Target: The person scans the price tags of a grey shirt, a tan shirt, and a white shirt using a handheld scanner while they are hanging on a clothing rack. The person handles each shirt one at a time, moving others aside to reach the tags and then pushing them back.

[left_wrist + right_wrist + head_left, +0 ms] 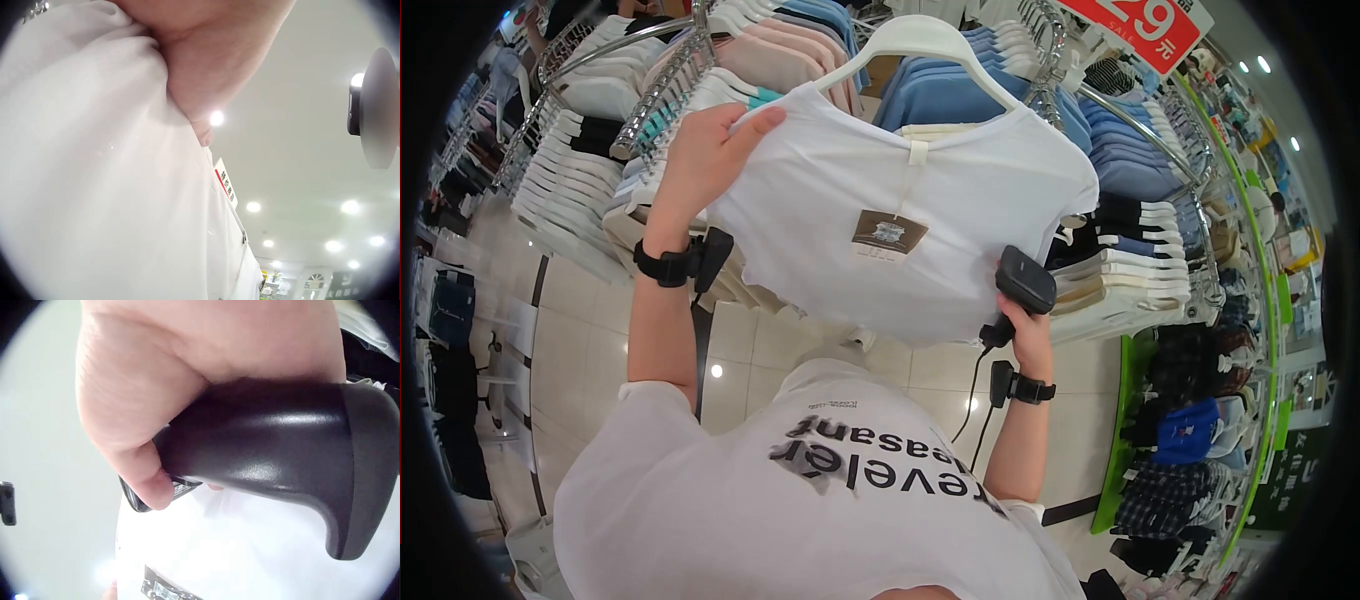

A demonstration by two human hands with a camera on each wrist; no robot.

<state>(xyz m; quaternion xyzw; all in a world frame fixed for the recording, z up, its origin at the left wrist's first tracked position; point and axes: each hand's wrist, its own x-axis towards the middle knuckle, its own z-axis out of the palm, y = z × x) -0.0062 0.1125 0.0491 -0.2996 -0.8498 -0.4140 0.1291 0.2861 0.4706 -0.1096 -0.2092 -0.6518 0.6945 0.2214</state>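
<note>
clothes racks (655, 95) behind, left hand (705, 150) gripping white t-shirt (820, 200), right hand (1030, 328) clutching black scanner (1025, 278)

Head downward; wrists upward, against shirt (820, 190)

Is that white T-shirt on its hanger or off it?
On its hanger. The arms of the white hanger run into the neck of the white T-shirt, which hangs spread out; the left hand grips one shoulder.

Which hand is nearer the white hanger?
Left. The left hand grips the shirt at its shoulder, by the hanger; the right hand holds a scanner lower, beside the hem.
</note>
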